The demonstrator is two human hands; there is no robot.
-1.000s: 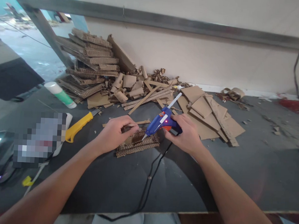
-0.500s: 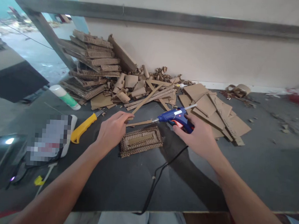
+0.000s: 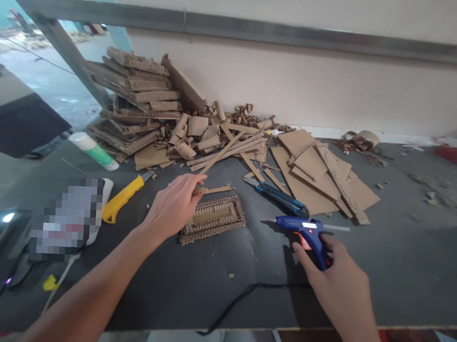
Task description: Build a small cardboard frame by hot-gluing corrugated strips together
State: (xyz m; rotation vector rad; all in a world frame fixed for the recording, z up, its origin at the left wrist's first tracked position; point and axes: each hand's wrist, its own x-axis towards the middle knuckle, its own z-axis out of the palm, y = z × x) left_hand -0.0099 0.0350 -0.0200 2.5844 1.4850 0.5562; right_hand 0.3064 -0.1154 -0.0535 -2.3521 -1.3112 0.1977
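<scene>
My left hand (image 3: 176, 203) pinches the end of a thin cardboard strip (image 3: 219, 190) between thumb and fingers. Just beneath that strip lies a small rectangular piece of layered corrugated cardboard (image 3: 214, 219) on the dark table. My right hand (image 3: 338, 271) is closed round the handle of a blue glue gun (image 3: 302, 227). The gun's nozzle points left, and a clear glue stick sticks out of its back. Between the gun and the cardboard pile is a blue utility knife (image 3: 282, 198).
Stacked corrugated pieces (image 3: 141, 90), cardboard scraps (image 3: 200, 131) and flat cardboard sheets (image 3: 308, 170) lie at the back. On the left are a yellow cutter (image 3: 123, 198), a white-green glue tube (image 3: 93, 151) and a blurred device (image 3: 67, 216). A black cable (image 3: 241, 295) crosses the front.
My right hand has moved the glue gun right and toward the table's front, away from the strip. The utility knife has come into view. My left hand still holds the strip.
</scene>
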